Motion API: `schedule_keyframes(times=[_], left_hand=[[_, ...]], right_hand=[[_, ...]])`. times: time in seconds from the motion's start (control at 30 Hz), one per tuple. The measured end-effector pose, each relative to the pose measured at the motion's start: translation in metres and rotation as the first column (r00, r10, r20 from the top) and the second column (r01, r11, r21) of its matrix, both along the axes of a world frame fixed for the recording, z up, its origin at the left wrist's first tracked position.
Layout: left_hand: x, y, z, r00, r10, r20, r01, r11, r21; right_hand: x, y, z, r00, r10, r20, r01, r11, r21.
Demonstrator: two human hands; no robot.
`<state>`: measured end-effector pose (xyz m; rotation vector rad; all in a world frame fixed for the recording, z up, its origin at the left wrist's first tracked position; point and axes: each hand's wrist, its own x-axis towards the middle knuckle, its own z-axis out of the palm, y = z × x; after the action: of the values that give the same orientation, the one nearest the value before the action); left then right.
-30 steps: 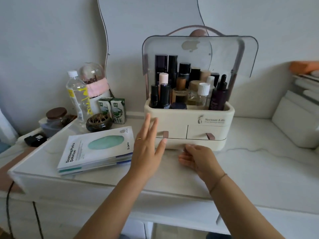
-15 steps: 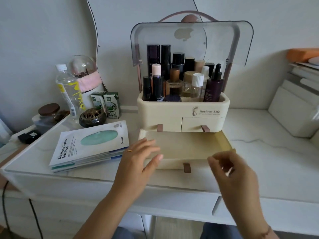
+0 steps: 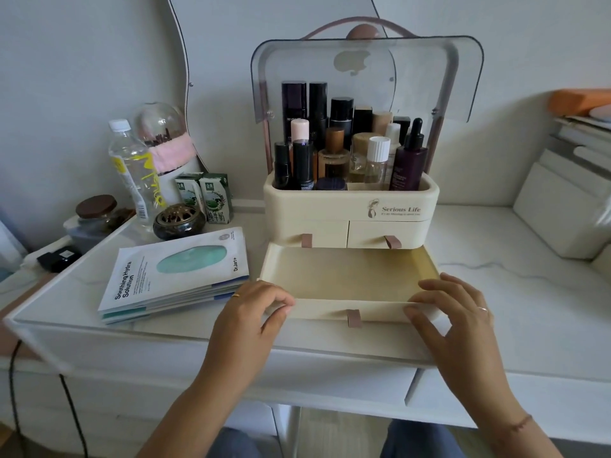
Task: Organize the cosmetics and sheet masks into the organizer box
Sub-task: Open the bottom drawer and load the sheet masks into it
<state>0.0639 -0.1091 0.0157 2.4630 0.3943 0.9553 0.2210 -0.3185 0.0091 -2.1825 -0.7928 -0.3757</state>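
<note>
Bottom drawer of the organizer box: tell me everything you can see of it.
The bottom drawer is a wide, shallow cream tray, plastic by its look, with a brown pull tab mid-front. It is slid out from under the organizer box over the white table and holds nothing. The left hand grips its front left corner; the right hand pinches the front wall near the right corner.

Open drawer (image 3: 350, 272) (empty) beside masks (image 3: 172, 276)

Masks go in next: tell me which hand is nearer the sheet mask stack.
Left. The left hand grips the drawer at the corner beside the sheet mask stack; the right hand holds the opposite corner.
</note>
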Motion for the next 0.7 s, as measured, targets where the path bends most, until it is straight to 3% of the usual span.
schedule_keyframes(times=[0.13, 0.23, 0.33, 0.4, 0.47, 0.57, 0.7], left_hand=[[-0.008, 0.003, 0.001, 0.997, 0.041, 0.064, -0.038, 0.999, -0.039], [-0.023, 0.024, 0.005, 0.971, 0.168, 0.17, -0.149, 0.982, -0.12], [-0.043, 0.062, 0.005, 0.884, 0.431, 0.181, -0.386, 0.891, -0.241], [-0.056, 0.091, 0.004, 0.798, 0.598, 0.073, -0.549, 0.772, -0.319], [-0.067, 0.115, 0.004, 0.733, 0.675, -0.085, -0.649, 0.657, -0.384], [-0.075, 0.136, 0.004, 0.72, 0.652, -0.237, -0.664, 0.55, -0.507], [-0.074, 0.144, 0.001, 0.771, 0.607, -0.195, -0.584, 0.548, -0.599]], right_hand=[[-0.01, 0.01, 0.011, 1.0, 0.02, 0.008, -0.02, 0.998, 0.061], [-0.027, 0.039, 0.035, 0.973, 0.228, -0.024, -0.217, 0.952, 0.217], [-0.049, 0.088, 0.057, 0.826, 0.527, -0.2, -0.437, 0.823, 0.362], [-0.062, 0.129, 0.068, 0.697, 0.616, -0.369, -0.506, 0.786, 0.356], [-0.072, 0.171, 0.074, 0.606, 0.598, -0.525, -0.54, 0.794, 0.28], [-0.079, 0.221, 0.077, 0.582, 0.482, -0.655, -0.516, 0.841, 0.161], [-0.08, 0.255, 0.073, 0.528, 0.338, -0.779, -0.369, 0.918, 0.148]])
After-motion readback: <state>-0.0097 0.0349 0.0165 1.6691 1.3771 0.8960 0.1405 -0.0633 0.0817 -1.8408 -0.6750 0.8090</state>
